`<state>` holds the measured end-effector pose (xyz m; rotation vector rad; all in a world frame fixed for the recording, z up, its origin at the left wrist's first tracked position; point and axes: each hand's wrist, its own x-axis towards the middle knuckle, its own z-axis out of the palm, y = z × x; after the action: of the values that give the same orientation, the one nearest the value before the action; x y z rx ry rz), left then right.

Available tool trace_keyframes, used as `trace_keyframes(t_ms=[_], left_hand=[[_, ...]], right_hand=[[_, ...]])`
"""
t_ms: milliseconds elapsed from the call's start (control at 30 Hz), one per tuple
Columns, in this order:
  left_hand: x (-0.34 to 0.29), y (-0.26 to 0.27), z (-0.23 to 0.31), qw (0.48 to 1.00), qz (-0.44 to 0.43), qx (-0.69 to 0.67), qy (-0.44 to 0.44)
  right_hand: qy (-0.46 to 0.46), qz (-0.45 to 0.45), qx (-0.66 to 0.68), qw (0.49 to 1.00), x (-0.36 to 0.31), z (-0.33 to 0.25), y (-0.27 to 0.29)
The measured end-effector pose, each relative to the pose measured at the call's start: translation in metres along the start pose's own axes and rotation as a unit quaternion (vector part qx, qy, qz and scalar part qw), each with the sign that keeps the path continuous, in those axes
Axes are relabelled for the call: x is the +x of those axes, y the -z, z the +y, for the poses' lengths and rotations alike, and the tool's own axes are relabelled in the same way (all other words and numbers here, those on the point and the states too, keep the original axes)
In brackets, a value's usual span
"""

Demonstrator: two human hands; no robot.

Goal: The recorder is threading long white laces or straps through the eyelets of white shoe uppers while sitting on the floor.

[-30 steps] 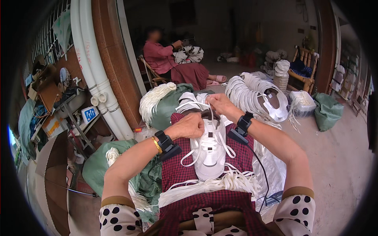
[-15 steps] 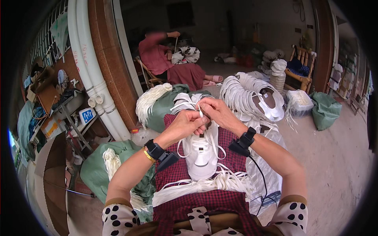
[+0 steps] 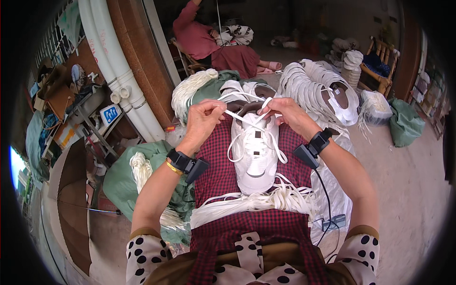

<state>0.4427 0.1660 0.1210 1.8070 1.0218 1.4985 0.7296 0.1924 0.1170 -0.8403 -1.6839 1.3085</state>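
Note:
A white sneaker upper [image 3: 255,173] lies toe toward me on the red-and-black checked cloth [image 3: 211,166] over my lap. My left hand [image 3: 203,122] is up at the left of the shoe's opening, thumb and fingers pinched on a flat white shoelace [image 3: 235,115]. Across the opening, my right hand [image 3: 290,116] pinches another stretch of lace near the top eyelets. Lace lengths cross between both hands above the tongue, and loops hang at the shoe's sides. A bundle of loose white laces [image 3: 254,203] lies across the cloth below the toe.
Stacked white shoe uppers [image 3: 304,90] stand at the far right, beside a green sack [image 3: 406,121]. More laces [image 3: 190,92] drape over green bags at left. A brown umbrella [image 3: 73,204] stands at lower left. A cable runs from my right wrist. Another person [image 3: 209,40] sits behind.
My hands were close together over the shoe's top; now they are spread apart, the lace drawn out between them. The shoe shows more fully. The other person's arm has risen.

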Motion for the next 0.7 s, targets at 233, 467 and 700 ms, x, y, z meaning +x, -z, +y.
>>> trace_keyframes(t_ms=[233,467,700], left_hand=[[-0.004,0.106,-0.054,0.963,0.229,0.024,0.142],[0.0,0.125,-0.064,0.946,0.293,0.051,0.131],[-0.005,0.094,-0.059,0.972,0.191,0.109,0.084]], right_hand=[[-0.001,0.174,0.082,0.981,-0.035,0.016,0.055],[-0.011,0.319,0.085,0.944,-0.047,0.035,0.089],[-0.116,0.258,-0.093,0.955,-0.082,0.028,0.089]])
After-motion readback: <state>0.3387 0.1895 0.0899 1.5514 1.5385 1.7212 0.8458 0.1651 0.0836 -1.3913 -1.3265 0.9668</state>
